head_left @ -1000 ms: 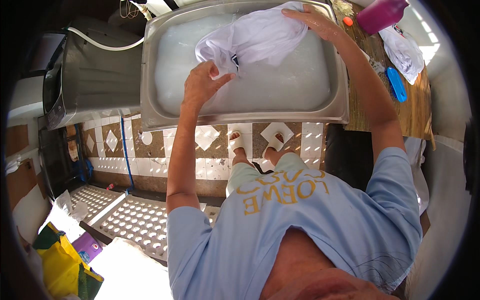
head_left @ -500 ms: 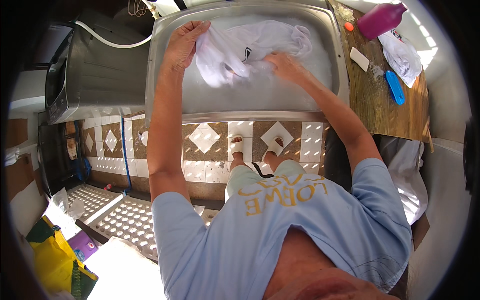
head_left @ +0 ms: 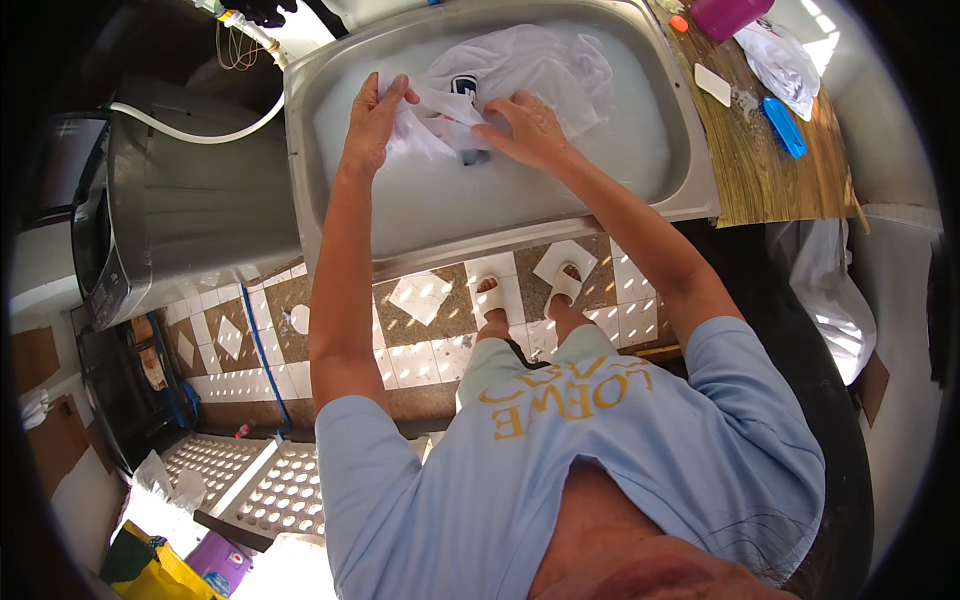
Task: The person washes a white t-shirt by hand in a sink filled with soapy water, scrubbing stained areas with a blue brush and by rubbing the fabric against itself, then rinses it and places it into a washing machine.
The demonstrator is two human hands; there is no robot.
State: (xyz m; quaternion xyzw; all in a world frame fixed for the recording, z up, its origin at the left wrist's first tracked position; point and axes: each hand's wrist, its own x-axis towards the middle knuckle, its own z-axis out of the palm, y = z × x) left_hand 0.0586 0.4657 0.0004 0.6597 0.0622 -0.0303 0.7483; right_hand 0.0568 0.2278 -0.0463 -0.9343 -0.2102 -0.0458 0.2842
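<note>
A wet white garment [head_left: 545,75] with a dark printed patch lies partly in cloudy water inside a metal sink [head_left: 480,240]. My left hand [head_left: 374,125] is closed on the garment's left end and lifts it a little above the water. On the other side of the patch, my right hand [head_left: 527,128] grips the fabric between thumb and fingers. A stretch of cloth spans the space between the two hands. The rest of the garment spreads in folds beyond my right hand, toward the sink's far right.
Right of the sink, a wooden counter [head_left: 745,180] bears a blue brush [head_left: 783,127], a white soap bar [head_left: 713,85], an orange cap [head_left: 679,23], a purple bottle [head_left: 730,14] and a white bag [head_left: 782,70]. At left, a white hose [head_left: 200,137] crosses a grey machine [head_left: 200,190].
My right hand has shifted left, nearer the left hand, and now grips beside the printed patch. The left hand has come down slightly with the cloth. The whole view has tilted a little.
</note>
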